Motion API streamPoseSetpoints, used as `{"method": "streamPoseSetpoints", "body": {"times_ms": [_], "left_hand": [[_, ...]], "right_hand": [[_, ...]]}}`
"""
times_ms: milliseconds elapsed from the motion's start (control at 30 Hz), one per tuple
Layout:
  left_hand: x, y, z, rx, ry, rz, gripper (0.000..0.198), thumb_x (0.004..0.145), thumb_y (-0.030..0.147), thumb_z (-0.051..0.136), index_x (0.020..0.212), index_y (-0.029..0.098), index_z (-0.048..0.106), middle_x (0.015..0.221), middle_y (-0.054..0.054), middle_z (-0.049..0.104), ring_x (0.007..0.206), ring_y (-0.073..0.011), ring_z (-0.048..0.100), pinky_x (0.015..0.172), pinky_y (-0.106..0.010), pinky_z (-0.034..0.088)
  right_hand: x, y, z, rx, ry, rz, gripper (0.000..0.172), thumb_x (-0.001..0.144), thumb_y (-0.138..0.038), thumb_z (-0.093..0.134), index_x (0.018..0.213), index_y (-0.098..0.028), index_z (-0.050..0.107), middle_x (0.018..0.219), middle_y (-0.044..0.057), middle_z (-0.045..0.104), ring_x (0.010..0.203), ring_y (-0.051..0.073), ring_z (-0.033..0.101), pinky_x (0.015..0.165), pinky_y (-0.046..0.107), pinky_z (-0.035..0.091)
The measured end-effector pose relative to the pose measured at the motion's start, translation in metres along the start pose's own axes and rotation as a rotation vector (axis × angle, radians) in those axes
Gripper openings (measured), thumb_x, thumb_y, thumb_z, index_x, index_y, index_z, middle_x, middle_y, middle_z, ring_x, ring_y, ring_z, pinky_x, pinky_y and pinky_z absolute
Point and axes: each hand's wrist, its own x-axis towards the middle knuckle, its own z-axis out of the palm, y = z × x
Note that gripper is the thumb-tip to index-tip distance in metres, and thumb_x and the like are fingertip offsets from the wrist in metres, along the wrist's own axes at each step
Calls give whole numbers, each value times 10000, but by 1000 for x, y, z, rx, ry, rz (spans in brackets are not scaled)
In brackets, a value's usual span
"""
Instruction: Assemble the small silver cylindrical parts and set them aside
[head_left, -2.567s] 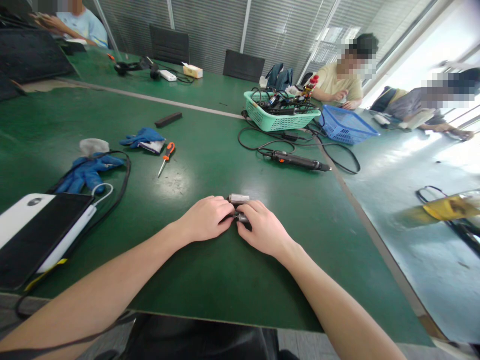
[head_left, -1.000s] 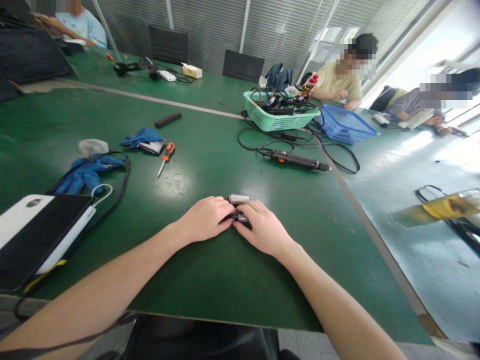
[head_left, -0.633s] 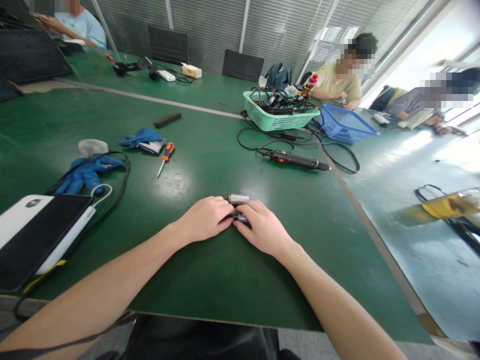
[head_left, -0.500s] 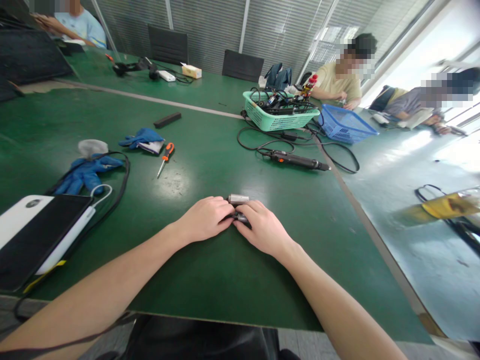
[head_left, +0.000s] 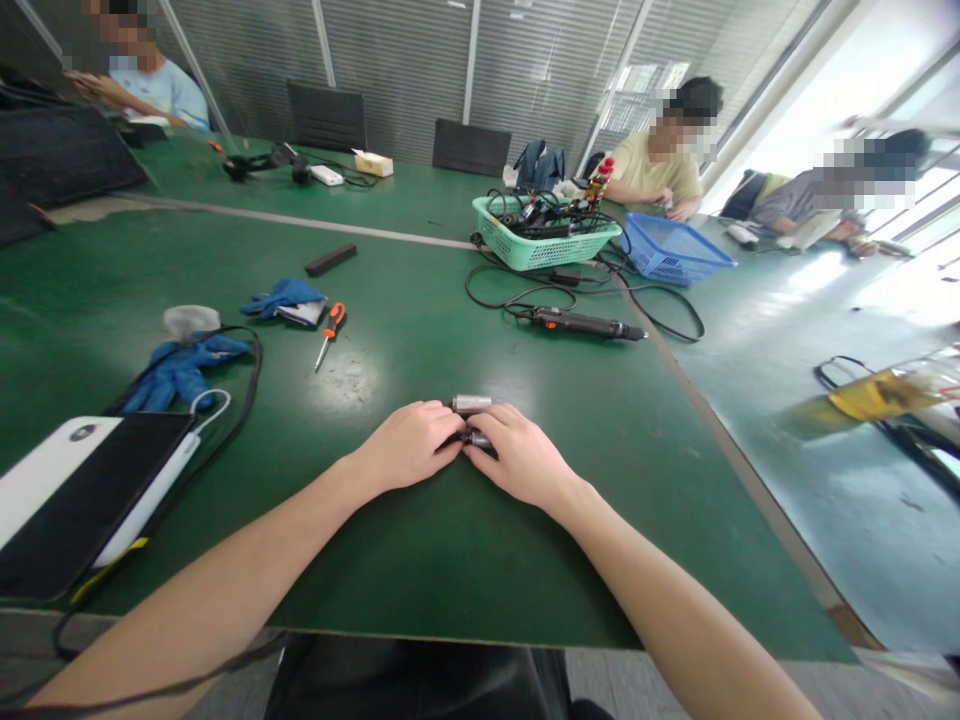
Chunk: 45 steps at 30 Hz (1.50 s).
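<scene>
Silver cylinder [head_left: 471, 403]: It lies on the green tabletop [head_left: 465, 560], just past the wearer's knuckles; contact with the fingers is hard to make out.
Dark metal piece [head_left: 478, 438]: It sits between both hands, on the wearer's side of the cylinder.
Right hand [head_left: 521, 455]: Thumb and fingers pinch the piece, just right of the cylinder's near side.
Left hand [head_left: 416, 445]: Fingers curl together just left of the cylinder; whether they grip the piece, one cannot tell.
Steady handwork: Hands low to the tabletop likely help; light, even pressure should keep the piece level without nudging the cylinder.
Electric screwdriver [head_left: 581, 323]: It lies beyond and right of the cylinder, well apart.
</scene>
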Motion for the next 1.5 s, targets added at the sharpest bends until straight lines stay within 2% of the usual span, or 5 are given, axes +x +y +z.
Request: {"method": "streamPoseSetpoints", "body": {"times_ms": [467,700,933,1100,1500], "left_hand": [[-1,3,-5,-13,19,-17,72,952,233,601,896,191,615,911,-33,686,845,-196,623,734,-321,474],[0,6,-10,3,8,-28,66,914,201,583,851,195,602,882,-38,678,819,-201,608,702,-323,469],[2,5,-9,28,-6,-57,129,839,110,531,873,187,629,846,-51,652,802,-210,596,723,-335,478],[3,4,-7,48,-9,-60,110,860,134,526,869,185,623,857,-55,652,793,-211,586,719,-345,471],[5,4,-6,67,-17,-47,97,877,145,536,882,192,621,865,-52,655,797,-209,586,719,-349,474]], "right_hand": [[-1,-6,-5,-35,-7,14,138,943,-231,618,1068,-180,651,1139,106,691,1063,251,612,948,388,507],[-5,-15,-12,-150,-25,5,167,984,-236,560,1110,-177,652,1094,107,686,1018,241,611,884,373,494],[-3,-13,-2,-132,22,29,137,973,-262,602,1054,-179,675,1059,83,692,977,233,599,890,369,485],[-4,-11,3,-137,27,30,195,1007,-289,577,1117,-192,706,1073,83,690,1011,238,597,917,383,478],[-6,-14,0,-228,31,86,161,1003,-276,587,1000,-194,725,1003,82,690,965,244,588,854,395,442]]}}
